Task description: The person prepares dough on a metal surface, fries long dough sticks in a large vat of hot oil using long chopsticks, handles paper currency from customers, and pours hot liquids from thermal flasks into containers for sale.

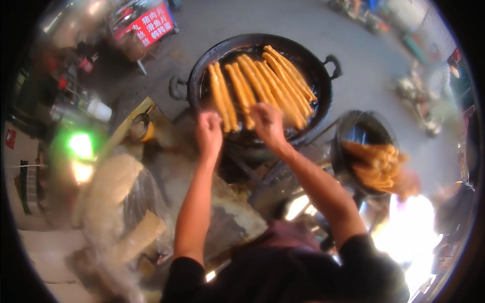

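Note:
Several golden fried dough sticks point(257, 81) lie side by side in dark oil in a black two-handled wok point(329, 91). My left hand point(209, 130) is at the wok's near left rim, its fingers curled, close to the lower end of the leftmost stick. Further right, my right hand point(268, 121) is over the near part of the wok, fingers bent, overlapping the lower ends of the middle sticks. Both hands are blurred; whether either holds or touches anything cannot be told. More fried dough sticks point(373, 166) are piled in a dark round container point(337, 151) on the right.
Pale dough point(113, 178) and clear plastic film point(147, 197) lie on the worktable point(231, 200) at left. A yellow container point(146, 130) stands near its far corner. A red sign point(151, 24) with writing is at the upper left. Bright glare fills the lower right.

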